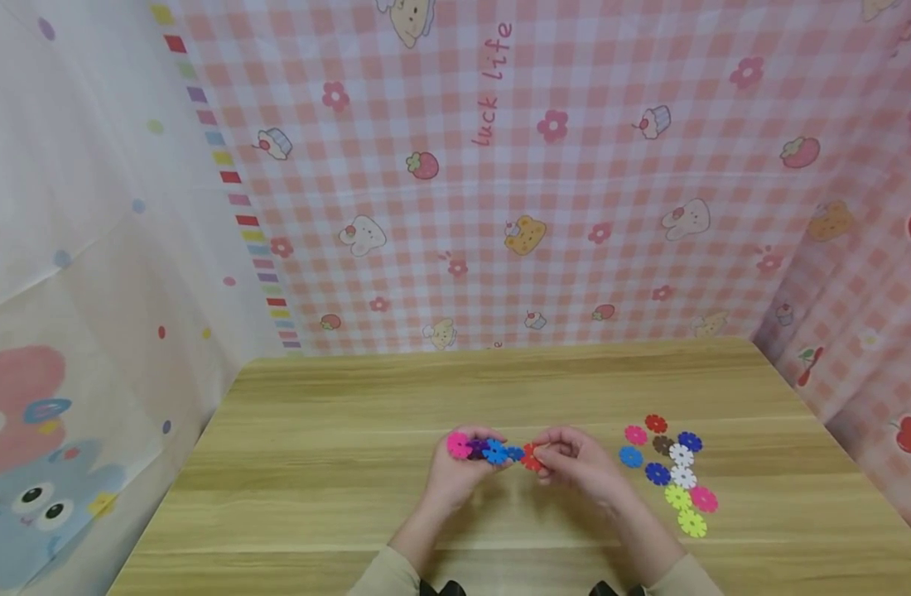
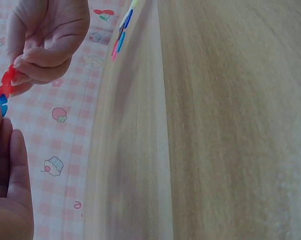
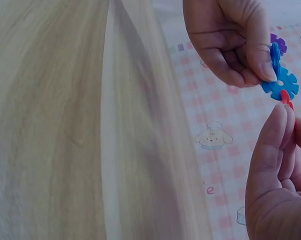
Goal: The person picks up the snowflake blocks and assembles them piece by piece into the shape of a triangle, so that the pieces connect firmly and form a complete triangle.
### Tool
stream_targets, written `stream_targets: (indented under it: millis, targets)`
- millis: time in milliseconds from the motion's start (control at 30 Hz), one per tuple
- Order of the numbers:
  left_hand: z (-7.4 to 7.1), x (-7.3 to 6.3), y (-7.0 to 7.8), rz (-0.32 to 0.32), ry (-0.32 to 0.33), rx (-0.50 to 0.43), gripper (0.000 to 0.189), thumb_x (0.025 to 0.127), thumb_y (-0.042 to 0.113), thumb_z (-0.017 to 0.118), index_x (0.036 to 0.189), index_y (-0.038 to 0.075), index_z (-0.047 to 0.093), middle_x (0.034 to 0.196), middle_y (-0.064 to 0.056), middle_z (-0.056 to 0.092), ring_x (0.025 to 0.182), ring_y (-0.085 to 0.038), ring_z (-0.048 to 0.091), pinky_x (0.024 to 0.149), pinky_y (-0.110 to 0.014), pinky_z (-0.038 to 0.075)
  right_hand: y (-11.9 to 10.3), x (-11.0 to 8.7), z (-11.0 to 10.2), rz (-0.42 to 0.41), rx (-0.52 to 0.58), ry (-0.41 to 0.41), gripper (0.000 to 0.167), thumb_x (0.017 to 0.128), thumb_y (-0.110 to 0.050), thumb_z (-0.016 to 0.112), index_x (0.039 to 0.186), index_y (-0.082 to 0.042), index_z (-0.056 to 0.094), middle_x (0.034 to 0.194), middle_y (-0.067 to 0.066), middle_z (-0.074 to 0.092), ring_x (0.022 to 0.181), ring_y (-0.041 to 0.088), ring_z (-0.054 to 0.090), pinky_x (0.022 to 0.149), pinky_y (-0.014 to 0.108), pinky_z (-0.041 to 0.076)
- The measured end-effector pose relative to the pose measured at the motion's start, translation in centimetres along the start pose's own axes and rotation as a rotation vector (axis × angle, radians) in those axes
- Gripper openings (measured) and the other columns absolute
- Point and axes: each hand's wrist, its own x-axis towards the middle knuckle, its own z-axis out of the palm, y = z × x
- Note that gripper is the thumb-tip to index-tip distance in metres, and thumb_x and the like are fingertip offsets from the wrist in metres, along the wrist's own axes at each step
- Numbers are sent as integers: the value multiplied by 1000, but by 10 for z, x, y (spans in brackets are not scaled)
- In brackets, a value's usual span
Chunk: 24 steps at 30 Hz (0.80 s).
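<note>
My left hand [image 1: 455, 478] holds a short chain of notched plastic snowflake discs above the table. A pink disc [image 1: 459, 445] is at the chain's left end, followed by a purple disc [image 1: 476, 449] and two blue discs, one facing the head camera [image 1: 494, 451]. Thumb and fingers of that hand pinch the blue part, as the right wrist view shows. Between thumb and fingertips, my right hand [image 1: 585, 470] pinches a red disc [image 2: 7, 82]. The red disc's edge meets the notched rim of the end blue disc [image 3: 282, 84], the two standing crosswise.
On the wooden table [image 1: 314, 480], right of my right hand, several loose discs lie in a loose cluster, among them a red disc [image 1: 656, 424], a brown disc [image 1: 662, 445] and a yellow disc [image 1: 692, 522]. A pink checked cloth [image 1: 463, 207] hangs behind the table.
</note>
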Motion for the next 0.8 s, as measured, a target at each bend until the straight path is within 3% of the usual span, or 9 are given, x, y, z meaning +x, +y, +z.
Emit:
stream_targets:
  millis: [167, 467, 800]
  targets:
    - [0, 0, 0, -2, -16, 6, 27, 68, -12, 81, 93, -6, 72, 94, -14, 71, 87, -14, 62, 77, -23, 53, 0, 0, 4, 23, 69, -21, 18, 93, -2, 63, 109, 5, 59, 89, 6, 67, 75, 12, 63, 74, 26, 56]
    - [-2, -1, -3, 17, -16, -88, 26, 70, -7, 84, 94, -2, 73, 94, -10, 71, 86, -13, 62, 75, -23, 54, 0, 3, 12, 57, 168, 5, 9, 95, 1, 60, 102, -1, 64, 86, 4, 67, 72, 11, 64, 72, 25, 57]
    - [-9, 4, -6, 46, -54, -74, 32, 69, -8, 84, 99, -5, 73, 97, -20, 71, 82, -10, 64, 74, -23, 55, 4, 3, 7, 40, 97, -87, 11, 93, -6, 65, 104, -2, 65, 88, 4, 68, 75, 12, 63, 73, 25, 56]
